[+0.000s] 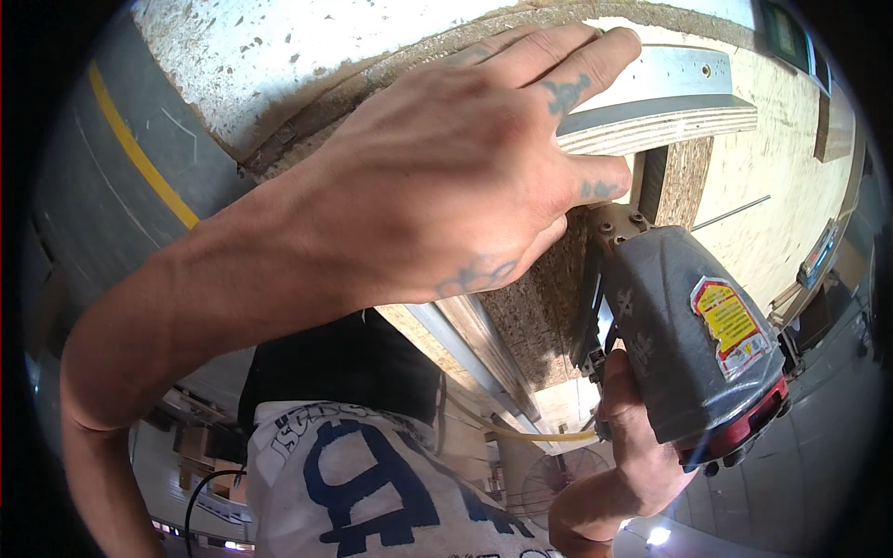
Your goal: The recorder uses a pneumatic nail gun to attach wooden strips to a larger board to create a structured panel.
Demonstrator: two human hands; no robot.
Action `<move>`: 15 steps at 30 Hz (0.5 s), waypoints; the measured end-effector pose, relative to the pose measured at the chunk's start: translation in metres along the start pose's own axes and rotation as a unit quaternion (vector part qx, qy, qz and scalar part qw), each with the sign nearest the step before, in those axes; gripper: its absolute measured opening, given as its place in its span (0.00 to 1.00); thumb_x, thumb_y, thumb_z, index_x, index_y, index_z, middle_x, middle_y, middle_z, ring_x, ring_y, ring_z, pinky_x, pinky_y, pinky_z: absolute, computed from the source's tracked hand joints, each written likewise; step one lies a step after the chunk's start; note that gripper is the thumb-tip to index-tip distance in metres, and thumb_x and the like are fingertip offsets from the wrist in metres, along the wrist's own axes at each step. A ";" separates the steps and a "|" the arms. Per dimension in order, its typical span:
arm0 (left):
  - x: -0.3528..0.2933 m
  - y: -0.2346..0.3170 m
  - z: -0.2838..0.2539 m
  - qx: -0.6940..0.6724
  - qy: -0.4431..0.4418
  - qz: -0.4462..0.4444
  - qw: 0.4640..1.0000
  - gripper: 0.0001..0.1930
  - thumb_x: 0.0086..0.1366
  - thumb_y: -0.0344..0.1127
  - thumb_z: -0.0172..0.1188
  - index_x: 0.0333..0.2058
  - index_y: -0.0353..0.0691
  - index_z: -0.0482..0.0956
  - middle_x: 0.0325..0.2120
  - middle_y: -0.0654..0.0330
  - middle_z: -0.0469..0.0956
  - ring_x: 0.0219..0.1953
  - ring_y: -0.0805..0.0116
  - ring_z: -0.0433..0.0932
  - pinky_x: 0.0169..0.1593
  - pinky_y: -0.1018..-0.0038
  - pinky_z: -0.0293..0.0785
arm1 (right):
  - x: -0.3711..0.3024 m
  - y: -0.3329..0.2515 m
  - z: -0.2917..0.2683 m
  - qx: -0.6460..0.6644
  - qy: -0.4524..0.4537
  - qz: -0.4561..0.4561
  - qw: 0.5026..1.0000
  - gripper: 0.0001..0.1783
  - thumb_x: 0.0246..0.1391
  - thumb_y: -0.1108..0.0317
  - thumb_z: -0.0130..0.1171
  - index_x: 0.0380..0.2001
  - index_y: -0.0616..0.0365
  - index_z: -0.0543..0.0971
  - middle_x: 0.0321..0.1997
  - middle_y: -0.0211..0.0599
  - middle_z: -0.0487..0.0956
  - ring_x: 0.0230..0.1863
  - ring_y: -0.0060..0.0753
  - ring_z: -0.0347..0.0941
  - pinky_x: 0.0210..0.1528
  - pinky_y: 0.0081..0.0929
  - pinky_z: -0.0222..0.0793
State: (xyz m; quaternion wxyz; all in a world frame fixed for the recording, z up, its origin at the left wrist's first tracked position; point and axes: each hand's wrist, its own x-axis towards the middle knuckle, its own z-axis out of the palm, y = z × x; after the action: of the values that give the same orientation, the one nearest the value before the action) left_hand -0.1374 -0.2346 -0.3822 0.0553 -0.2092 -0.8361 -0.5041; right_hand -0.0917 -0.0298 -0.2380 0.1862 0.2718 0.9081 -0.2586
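Observation:
My left hand (465,158) reaches across the middle with its fingers over a plywood strip (670,126) and its thumb against the strip's near edge. A pale metallic-looking plate or face (665,76) with small holes sits along the strip's top. In my right hand (637,451), at the lower right, is a dark grey nail gun (665,325), the fingers wrapped round its handle. Its nose points up toward my left thumb, close beside a chipboard piece (686,181) under the strip. The trigger and exact nose contact are hidden.
A yellow air hose (530,434) runs from the gun toward my body. Long boards (479,349) extend below my left hand. A thin rod (733,212) lies on the pale wood panel (791,139) at right. A speckled white slab (270,56) is at upper left.

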 end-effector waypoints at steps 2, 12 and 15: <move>0.001 0.000 0.004 0.006 0.016 0.012 1.000 0.14 0.48 0.28 0.69 0.37 0.39 0.88 0.53 0.39 0.74 0.55 0.50 0.76 0.47 0.67 0.82 | 0.011 0.014 -0.008 -0.076 -0.028 -0.143 0.986 0.20 0.43 0.77 0.73 0.44 0.66 0.83 0.40 0.36 0.84 0.39 0.28 0.80 0.44 0.32 0.75; -0.006 -0.009 0.012 -0.040 0.096 0.046 0.994 0.14 0.49 0.30 0.69 0.38 0.40 0.89 0.55 0.39 0.73 0.57 0.51 0.74 0.52 0.68 0.81 | 0.018 0.049 -0.023 -0.166 -0.173 -0.257 0.936 0.23 0.56 0.71 0.61 0.53 0.71 0.72 0.50 0.50 0.76 0.49 0.35 0.76 0.52 0.32 0.73; -0.001 0.002 -0.001 0.047 0.001 0.018 0.999 0.15 0.49 0.30 0.68 0.38 0.41 0.88 0.55 0.39 0.73 0.58 0.52 0.74 0.53 0.68 0.79 | 0.013 0.056 -0.031 -0.158 -0.219 -0.206 0.940 0.26 0.62 0.68 0.57 0.58 0.75 0.67 0.55 0.57 0.73 0.53 0.39 0.74 0.54 0.32 0.72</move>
State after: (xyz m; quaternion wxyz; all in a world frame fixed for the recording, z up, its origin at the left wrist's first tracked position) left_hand -0.1358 -0.2351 -0.3798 0.0752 -0.2213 -0.8549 -0.4631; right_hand -0.0748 0.0332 -0.2401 0.3635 -0.0178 0.9102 -0.1978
